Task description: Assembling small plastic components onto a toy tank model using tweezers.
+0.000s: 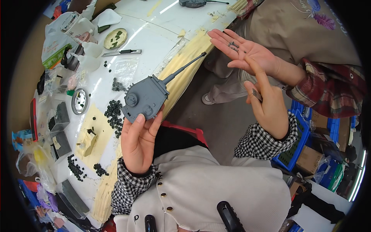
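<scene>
My left hand (139, 145) grips a grey model tank turret (145, 98) by its near end, thumb on top. Its long gun barrel (185, 69) points up to the right. My right hand (268, 104) is apart from the turret, index finger stretched out to touch a co-worker's upturned palm (257, 56). The thumb stands away from that finger; the other fingers are partly hidden. A small metallic piece (256, 95) shows against my right hand; I cannot tell whether it is a ring. Several tiny grey parts (233, 45) lie in the co-worker's palm.
The white table (154, 42) bears piles of small black wheel-like parts (114, 114), a utility knife (125, 52), a round dish of green pieces (115, 38) and a metal lid (79, 101). Another turret (193, 3) lies at the far edge. Blue crates (295, 143) stand at right.
</scene>
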### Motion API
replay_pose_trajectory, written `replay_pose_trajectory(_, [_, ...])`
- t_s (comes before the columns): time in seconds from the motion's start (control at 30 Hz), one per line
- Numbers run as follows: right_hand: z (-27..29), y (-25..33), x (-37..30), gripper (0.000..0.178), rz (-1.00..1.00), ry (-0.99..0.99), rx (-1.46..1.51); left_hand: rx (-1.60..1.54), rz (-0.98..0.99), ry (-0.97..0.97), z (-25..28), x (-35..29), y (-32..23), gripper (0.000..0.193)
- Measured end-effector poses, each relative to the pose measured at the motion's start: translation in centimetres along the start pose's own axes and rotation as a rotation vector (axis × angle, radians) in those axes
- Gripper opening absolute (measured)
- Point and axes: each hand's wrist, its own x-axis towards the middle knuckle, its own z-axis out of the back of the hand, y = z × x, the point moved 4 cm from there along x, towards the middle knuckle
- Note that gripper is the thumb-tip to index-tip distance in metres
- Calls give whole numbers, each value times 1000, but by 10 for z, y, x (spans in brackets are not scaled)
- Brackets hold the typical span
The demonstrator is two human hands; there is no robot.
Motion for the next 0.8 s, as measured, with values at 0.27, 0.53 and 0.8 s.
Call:
replay_pose_trajectory(0.27, [0,-2,-2,52,12,-3,-11,2,2,-11,-1,0,0,41])
replay_pose_trajectory(0.53, [1,3,2,52,-32,11,-4,-4,11,-3,-2,-1,-2,42])
replay_pose_trajectory(0.8, [-2,8,14,53,-31,-2,47,10,23,12,-2,0,-2,43])
